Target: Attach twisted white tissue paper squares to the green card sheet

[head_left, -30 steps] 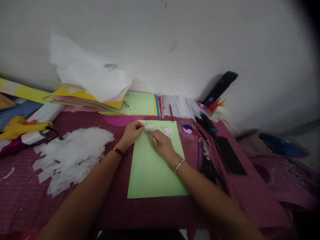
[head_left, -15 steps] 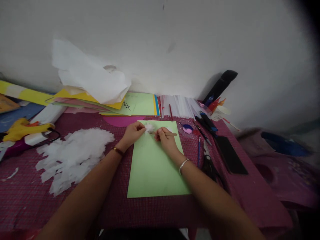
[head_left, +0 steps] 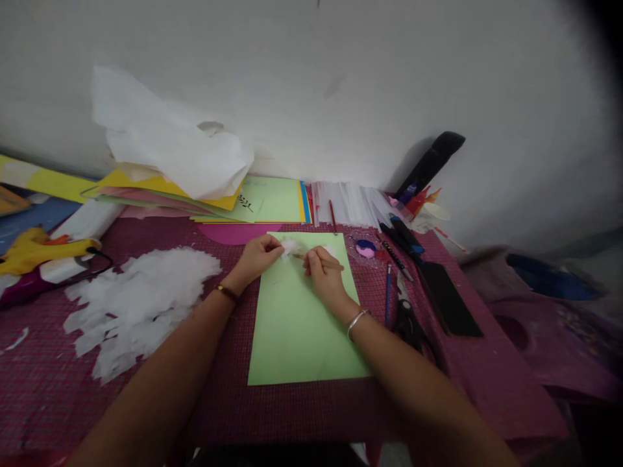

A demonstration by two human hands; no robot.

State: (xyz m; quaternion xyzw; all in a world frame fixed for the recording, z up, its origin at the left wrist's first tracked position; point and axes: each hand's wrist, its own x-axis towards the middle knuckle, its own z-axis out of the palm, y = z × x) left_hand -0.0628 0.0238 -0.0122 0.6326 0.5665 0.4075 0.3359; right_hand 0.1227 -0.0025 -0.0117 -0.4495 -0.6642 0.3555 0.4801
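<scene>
A light green sheet [head_left: 304,324] lies on the table in front of me. Near its top edge sits a small tuft of white paper [head_left: 291,248]. The fingertips of my left hand [head_left: 259,259] pinch together at the tuft's left side. In my right hand [head_left: 325,275] is a thin tan stick [head_left: 333,265], its tip pointing left at the tuft. Behind my right fingers a second whitish patch [head_left: 331,250] shows in part. A heap of white paper pieces [head_left: 146,301] spreads to the left of the sheet.
Coloured papers [head_left: 272,198] and crumpled white paper [head_left: 170,146] stand at the back. Far left lies a yellow glue gun [head_left: 36,253]. To the right are a blue pencil [head_left: 388,295], scissors [head_left: 406,318], a black flat object [head_left: 450,299] and a pink-and-blue piece [head_left: 365,249].
The camera view has shifted slightly. The stick in my right hand has tilted a little, its right end lower; both hands stay at nearly the same place on the sheet.
</scene>
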